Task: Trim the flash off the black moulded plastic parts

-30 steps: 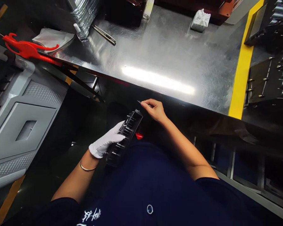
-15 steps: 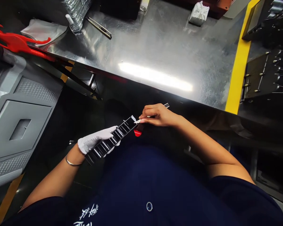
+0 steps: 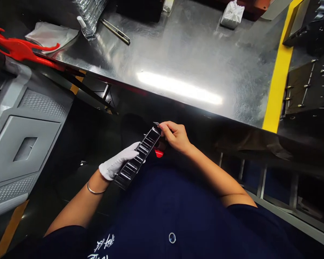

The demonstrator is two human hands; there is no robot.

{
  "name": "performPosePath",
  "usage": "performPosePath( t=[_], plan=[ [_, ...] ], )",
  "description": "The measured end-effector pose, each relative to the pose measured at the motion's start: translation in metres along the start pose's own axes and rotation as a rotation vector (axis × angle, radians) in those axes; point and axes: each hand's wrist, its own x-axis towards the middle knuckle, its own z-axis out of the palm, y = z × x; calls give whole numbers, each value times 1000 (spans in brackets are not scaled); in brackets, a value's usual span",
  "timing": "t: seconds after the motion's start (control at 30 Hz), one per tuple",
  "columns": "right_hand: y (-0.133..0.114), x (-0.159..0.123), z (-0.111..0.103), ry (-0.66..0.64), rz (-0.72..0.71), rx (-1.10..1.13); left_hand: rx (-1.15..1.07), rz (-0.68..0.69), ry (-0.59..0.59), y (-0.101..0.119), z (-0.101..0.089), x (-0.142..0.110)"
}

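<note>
My left hand [image 3: 120, 161], in a white glove, grips a long black ribbed part [image 3: 140, 154] with glossy crosswise bars, its thumb lying across the upper face. The part slants up to the right. At its upper end, my bare right hand [image 3: 176, 135] pinches a thin metal blade [image 3: 156, 124] between thumb and forefinger. Only the pointed grey tip of the blade shows; the rest is hidden by the fingers. Blade and hand are close to the part's end, but I cannot tell whether the edge touches it. A small red piece [image 3: 159, 153] shows below the right hand.
Ahead stands a metal table [image 3: 194, 57] with yellow edge tape [image 3: 278, 82]. A utility knife [image 3: 115, 31], a small clear bottle [image 3: 86, 28] and a white wrapped block [image 3: 232, 15] lie on it. Left are a red plastic piece [image 3: 18, 45] and a grey bin [image 3: 29, 140].
The ribbed part has turned steeper and shifted slightly right with my left hand. My right hand has turned and its blade tip has moved up over the part's end.
</note>
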Motion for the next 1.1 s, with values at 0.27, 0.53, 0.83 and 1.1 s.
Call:
performPosePath(
  t=[0.27, 0.53, 0.83, 1.1],
  plan=[
    [-4, -7, -5, -114, -67, -299, 129, 70, 75, 0, 3, 2],
    [-10, -11, -16, -218, -118, -355, 199, 113, 59, -2, 3, 7],
    [-11, -6, -22, -155, -176, -212, 207, 152, 178, 0, 3, 17],
    [-31, 5, -18, -105, -105, -38, 627, 544, 698, -3, 13, 32]
  ],
)
